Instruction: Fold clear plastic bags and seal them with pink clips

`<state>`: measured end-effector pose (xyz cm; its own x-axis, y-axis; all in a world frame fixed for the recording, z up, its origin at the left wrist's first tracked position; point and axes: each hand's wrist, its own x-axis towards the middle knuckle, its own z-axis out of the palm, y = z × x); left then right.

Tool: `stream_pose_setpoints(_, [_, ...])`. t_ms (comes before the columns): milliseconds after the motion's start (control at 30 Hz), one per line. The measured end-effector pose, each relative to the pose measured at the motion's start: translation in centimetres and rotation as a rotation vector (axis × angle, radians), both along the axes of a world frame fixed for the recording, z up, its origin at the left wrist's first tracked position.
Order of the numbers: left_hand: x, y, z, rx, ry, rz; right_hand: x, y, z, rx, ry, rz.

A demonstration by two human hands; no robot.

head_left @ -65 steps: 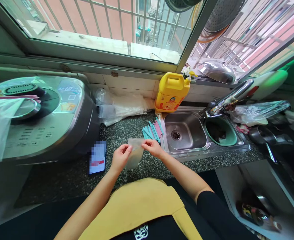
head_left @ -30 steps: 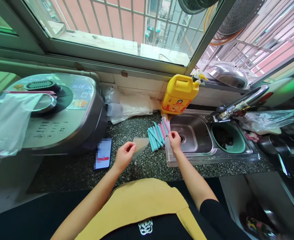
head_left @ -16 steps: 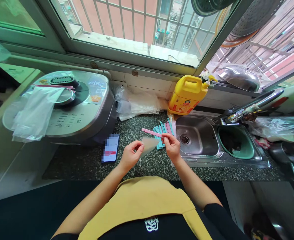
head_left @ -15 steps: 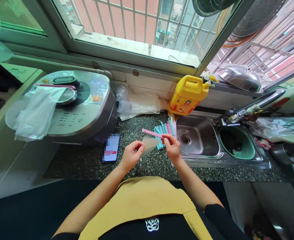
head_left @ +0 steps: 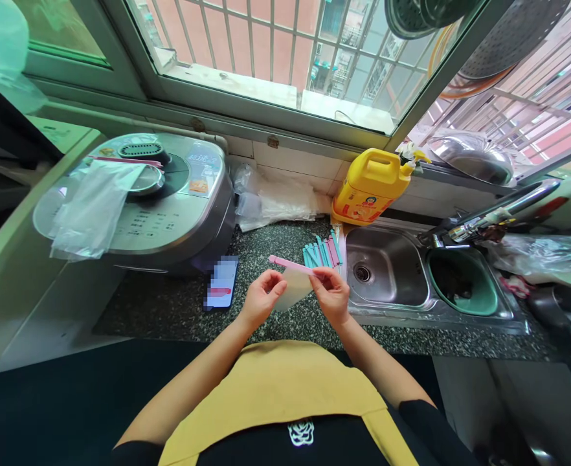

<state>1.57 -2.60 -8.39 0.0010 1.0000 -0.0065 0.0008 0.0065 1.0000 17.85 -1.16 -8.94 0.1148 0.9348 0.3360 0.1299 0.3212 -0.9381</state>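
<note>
For lining clip to edge, prob. best to keep the small clear bag [head_left: 291,292] taut btwn both hands, mouth flat, w/ the pink clip [head_left: 289,264] level along it; squeezing while it's skewed would likely pucker the film (thin stuff, looks floppy).

Left hand [head_left: 261,299]: thumb + forefinger nearly closed, pinching the bag's 9 o'clock side. Right hand [head_left: 333,296]: thumb + fingertips pinching the clip's near end; can't tell if it's got a bag corner too. Clip lies at the bag's 12 o'clock edge, far end pointing approx. 10 o'clock. Spare clips [head_left: 325,250] on the table [head_left: 285,327] at 1–2 o'clock, phone [head_left: 222,283] at 9.
</note>
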Motion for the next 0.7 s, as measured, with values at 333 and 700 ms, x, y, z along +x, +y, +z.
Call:
stream_pose_setpoints(333, [-0.8,-0.8,-0.9,0.594,0.276,-0.067,-0.3,0.1,0.1,-0.043,0.058,-0.034])
stream_pose_setpoints(700, [-1.8,0.4,0.1,0.299,0.425,0.087,1.7,0.4,1.1,0.079,0.045,-0.139])
